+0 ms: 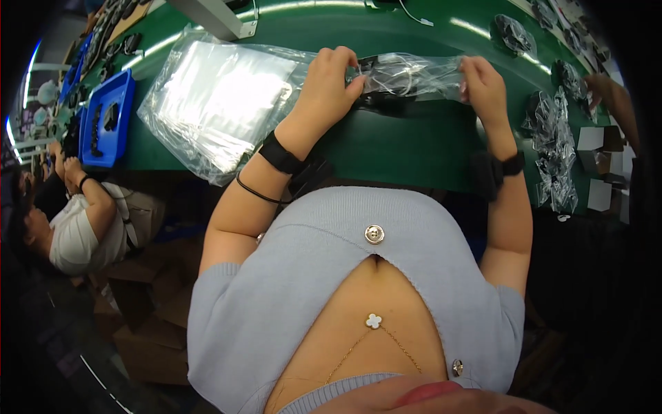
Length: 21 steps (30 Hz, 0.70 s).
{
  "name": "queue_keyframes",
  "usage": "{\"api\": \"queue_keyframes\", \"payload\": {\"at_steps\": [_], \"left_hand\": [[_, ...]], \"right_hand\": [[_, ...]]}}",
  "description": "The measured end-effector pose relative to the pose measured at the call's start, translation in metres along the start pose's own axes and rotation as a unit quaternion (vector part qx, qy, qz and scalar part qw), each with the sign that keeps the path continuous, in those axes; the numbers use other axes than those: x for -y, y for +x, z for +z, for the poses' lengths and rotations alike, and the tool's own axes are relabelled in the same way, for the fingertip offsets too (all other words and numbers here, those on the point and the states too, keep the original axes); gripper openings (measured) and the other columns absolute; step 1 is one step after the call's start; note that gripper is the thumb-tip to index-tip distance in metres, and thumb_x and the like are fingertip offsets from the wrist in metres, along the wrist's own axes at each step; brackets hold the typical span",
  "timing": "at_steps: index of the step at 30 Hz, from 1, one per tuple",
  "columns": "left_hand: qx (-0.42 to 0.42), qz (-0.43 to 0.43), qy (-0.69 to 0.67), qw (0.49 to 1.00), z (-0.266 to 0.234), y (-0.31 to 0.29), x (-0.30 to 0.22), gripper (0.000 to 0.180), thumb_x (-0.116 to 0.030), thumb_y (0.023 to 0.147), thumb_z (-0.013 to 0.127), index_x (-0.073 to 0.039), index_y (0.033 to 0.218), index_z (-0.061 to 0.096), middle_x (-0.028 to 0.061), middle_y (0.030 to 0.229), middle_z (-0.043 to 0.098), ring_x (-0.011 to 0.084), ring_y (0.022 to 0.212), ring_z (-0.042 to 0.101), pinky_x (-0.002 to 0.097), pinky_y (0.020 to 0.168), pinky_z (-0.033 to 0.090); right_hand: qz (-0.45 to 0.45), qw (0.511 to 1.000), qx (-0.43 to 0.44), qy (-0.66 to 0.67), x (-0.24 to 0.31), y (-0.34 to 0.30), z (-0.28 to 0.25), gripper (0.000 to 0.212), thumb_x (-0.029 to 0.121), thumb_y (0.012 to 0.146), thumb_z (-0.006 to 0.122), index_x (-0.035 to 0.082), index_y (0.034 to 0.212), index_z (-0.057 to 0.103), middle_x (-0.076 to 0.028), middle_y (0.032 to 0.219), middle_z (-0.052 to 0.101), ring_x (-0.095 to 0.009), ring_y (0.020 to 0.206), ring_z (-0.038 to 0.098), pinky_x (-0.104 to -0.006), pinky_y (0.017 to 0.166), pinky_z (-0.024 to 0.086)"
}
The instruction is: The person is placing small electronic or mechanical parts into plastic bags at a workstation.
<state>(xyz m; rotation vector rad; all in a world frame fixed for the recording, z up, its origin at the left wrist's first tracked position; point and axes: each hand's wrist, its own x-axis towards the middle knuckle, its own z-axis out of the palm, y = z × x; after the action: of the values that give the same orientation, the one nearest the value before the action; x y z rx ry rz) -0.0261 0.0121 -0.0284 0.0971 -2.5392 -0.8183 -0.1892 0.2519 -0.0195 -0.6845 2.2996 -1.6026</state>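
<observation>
Stretched between my two hands is a clear plastic bag with a dark item and a coiled cable inside; what the item is I cannot make out. My left hand pinches the bag's left end, thumb against fingers. At the other end my right hand grips the film with curled fingers. The bag is held just above the green table. Beside my left forearm lies a large clear sack filled with a stack of flat clear bags.
A blue tray with dark parts stands at the left. Several bagged items lie at the right, near white boxes and another person's hand. A grey metal post rises at the back. Another person sits at the left.
</observation>
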Motion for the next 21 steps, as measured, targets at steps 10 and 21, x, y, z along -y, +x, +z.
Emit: {"api": "queue_keyframes", "payload": {"at_steps": [10,21], "left_hand": [[0.146,-0.302,-0.366,0.868,0.003,0.017,0.003,0.048,-0.003,0.081,0.056,0.003,0.125,0.037,0.0142,0.077,0.060,0.0239,0.062,0.065,0.0304,0.054,0.054],[0.063,-0.211,-0.513,0.829,0.011,0.018,-0.004,0.033,-0.002,0.087,0.053,0.002,0.117,0.040,0.0101,0.081,0.060,0.0163,0.070,0.064,0.0267,0.062,0.055]], "right_hand": [[-0.225,0.930,0.034,-0.289,-0.006,0.033,0.076,0.015,0.009,0.084,0.052,0.007,0.099,0.055,-0.016,0.079,0.063,-0.034,0.078,0.062,-0.0420,0.066,0.048],[-0.060,0.978,0.046,0.194,0.014,0.048,0.085,0.027,0.030,0.089,0.056,0.003,0.093,0.059,-0.002,0.080,0.060,-0.011,0.068,0.056,-0.0241,0.060,0.044]]}}
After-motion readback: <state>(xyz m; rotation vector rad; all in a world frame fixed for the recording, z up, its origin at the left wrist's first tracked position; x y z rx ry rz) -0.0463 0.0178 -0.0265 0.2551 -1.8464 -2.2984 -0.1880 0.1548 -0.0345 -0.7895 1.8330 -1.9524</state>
